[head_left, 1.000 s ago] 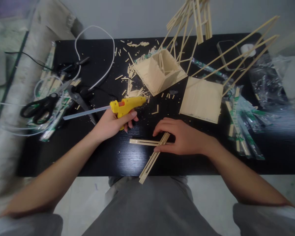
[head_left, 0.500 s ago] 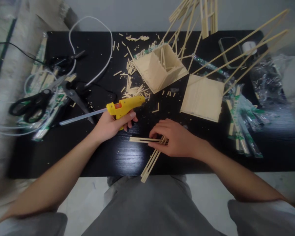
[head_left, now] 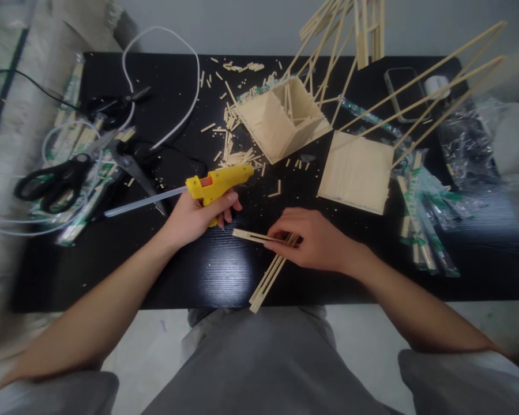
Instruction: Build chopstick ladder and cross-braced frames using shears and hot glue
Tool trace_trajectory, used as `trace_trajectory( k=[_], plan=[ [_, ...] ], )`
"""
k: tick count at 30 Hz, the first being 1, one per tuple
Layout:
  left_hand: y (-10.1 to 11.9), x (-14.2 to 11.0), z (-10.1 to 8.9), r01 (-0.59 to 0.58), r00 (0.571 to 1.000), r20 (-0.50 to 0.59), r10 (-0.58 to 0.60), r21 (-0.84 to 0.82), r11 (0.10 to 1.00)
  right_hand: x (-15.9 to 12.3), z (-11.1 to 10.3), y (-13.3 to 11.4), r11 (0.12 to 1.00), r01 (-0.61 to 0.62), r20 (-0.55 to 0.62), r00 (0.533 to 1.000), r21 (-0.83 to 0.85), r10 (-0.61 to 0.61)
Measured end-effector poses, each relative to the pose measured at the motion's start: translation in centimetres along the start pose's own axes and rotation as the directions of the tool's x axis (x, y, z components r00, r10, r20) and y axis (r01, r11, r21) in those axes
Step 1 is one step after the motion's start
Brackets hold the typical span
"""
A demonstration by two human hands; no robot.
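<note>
My left hand (head_left: pixel 194 216) is closed around the handle of a yellow glue gun (head_left: pixel 220 181). A long translucent glue stick (head_left: pixel 145 202) sticks out of its back end, and its nozzle points right. My right hand (head_left: pixel 313 239) pinches a narrow strip of joined wooden sticks (head_left: pixel 251 235) between thumb and fingers. The strip's left end is tipped up a little from the black table. Beneath my right hand a second bundle of wooden sticks (head_left: pixel 268 282) lies slantwise toward the table's front edge; my fingers hide where the two cross.
A wooden box structure (head_left: pixel 281 127) and a square stick panel (head_left: pixel 357 173) with long upright sticks stand behind my hands. Cut stick pieces (head_left: pixel 231 129) litter the table. Black-handled scissors (head_left: pixel 58 181) lie left, plastic-wrapped sticks (head_left: pixel 428 225) right, a phone (head_left: pixel 404 95) at the back.
My right hand has shifted its grip leftward along the strip and raised its left end slightly. The glue gun stays in my left hand, nearly still. The camera view has shifted a little.
</note>
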State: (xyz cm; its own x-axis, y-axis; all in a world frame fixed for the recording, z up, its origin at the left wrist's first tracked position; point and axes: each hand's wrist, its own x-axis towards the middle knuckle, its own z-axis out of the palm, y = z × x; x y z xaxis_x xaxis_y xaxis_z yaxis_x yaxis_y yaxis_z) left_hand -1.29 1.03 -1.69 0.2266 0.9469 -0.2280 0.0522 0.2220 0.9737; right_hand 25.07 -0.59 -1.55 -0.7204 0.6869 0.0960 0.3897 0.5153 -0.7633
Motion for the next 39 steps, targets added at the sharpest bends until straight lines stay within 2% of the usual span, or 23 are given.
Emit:
trace_trajectory(
  k=[8, 14, 22, 31, 39],
  plan=[
    [0.1, 0.0, 0.0, -0.001, 1.000, -0.025, 0.001, 0.024, 1.000, -0.1, -0.5, 0.0, 0.987, -0.114, -0.029, 0.993, 0.111, 0.118],
    [0.2, -0.1, -0.2, -0.020, 0.999, -0.027, 0.021, 0.016, 1.000, 0.0, -0.3, 0.2, 0.981, -0.151, -0.126, 0.978, 0.120, 0.166],
    [0.6, 0.0, 0.2, -0.019, 0.999, -0.049, 0.022, 0.063, 0.998, 0.1, 0.1, 0.4, 0.981, -0.182, -0.219, 0.957, 0.062, 0.192],
    [-0.2, 0.1, -0.1, -0.017, 1.000, -0.021, 0.019, 0.064, 0.998, 0.2, -0.2, 0.4, 0.984, -0.173, -0.254, 0.951, 0.037, 0.177],
    [-0.8, 0.2, -0.1, -0.025, 0.999, -0.034, 0.027, 0.082, 0.996, 0.1, -1.3, 0.9, 0.980, -0.194, -0.268, 0.943, 0.038, 0.196]
  ],
)
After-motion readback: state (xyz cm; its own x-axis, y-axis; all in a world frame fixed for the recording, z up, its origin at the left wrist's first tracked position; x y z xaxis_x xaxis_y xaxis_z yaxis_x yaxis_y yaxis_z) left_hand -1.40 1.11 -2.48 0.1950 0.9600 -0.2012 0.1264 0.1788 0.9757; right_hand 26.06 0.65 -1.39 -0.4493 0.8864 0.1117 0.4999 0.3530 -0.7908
